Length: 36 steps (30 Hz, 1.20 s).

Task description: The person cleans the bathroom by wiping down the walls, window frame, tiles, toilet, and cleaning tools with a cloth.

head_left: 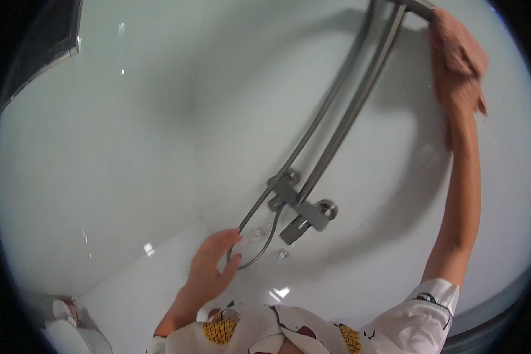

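High on the right, my right hand is closed around a pink cloth and presses it near the end of a dark metal bar at the top of the shower. The cloth hides most of my fingers and that end of the bar. Lower down, my left hand is open, thumb and fingers apart, beside the bottom loop of the grey shower hose. Its fingertips overlap the hose; whether they touch it I cannot tell. Above the loop sits the shower mixer, with a riser pipe running up from it.
Pale glossy wall panels surround the fixture and meet in a corner left of it. Clear round fittings stick out below the mixer. A dark-framed panel is at the upper left, and a white rounded object at the lower left.
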Each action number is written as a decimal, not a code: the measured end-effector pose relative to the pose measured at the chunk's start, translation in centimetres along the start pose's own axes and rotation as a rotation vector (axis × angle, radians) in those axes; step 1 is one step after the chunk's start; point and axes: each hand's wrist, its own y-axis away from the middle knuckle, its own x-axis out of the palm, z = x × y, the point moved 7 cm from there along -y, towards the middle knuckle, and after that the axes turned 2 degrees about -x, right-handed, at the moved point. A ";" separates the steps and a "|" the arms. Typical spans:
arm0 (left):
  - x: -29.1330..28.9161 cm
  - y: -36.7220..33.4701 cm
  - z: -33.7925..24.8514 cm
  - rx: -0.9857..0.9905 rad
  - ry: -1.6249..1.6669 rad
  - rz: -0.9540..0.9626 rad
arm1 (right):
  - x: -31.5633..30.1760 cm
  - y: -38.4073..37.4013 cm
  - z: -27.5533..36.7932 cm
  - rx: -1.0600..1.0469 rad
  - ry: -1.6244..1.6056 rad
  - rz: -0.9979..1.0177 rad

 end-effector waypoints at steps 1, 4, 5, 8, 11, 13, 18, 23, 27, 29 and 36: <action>-0.9 0.2 1.9 -0.049 -0.034 -0.007 | -0.2 0.2 3.2 -0.036 -0.028 0.009; -3.3 1.0 6.5 -0.197 0.011 -0.046 | -3.5 1.9 9.1 0.037 0.095 0.425; -5.2 2.5 7.7 -0.267 -0.037 -0.103 | -1.2 4.4 13.1 0.195 -0.023 0.577; -6.0 2.1 9.8 -0.322 0.029 -0.076 | -4.4 10.2 12.6 0.593 -0.147 0.795; -8.8 6.4 12.1 -0.539 -0.044 -0.146 | -3.6 12.3 21.0 0.446 -0.205 1.013; -9.8 8.9 13.3 -0.630 -0.032 -0.217 | -4.6 12.7 24.1 0.258 -0.117 1.177; -9.4 14.6 13.8 -0.806 0.011 -0.247 | -9.1 15.2 24.6 0.206 -0.351 0.893; -8.3 15.5 12.0 -0.817 0.023 -0.198 | -13.9 19.2 21.8 0.838 -0.540 0.728; -7.2 12.5 11.9 -0.671 0.027 -0.114 | -16.3 17.6 23.6 1.216 -0.560 0.451; -6.7 10.1 12.3 -0.708 0.113 -0.050 | -16.5 14.7 26.8 1.268 -0.609 0.424; -8.6 -0.8 12.8 -0.286 0.126 0.149 | -9.6 -3.8 33.2 0.801 -0.529 0.893</action>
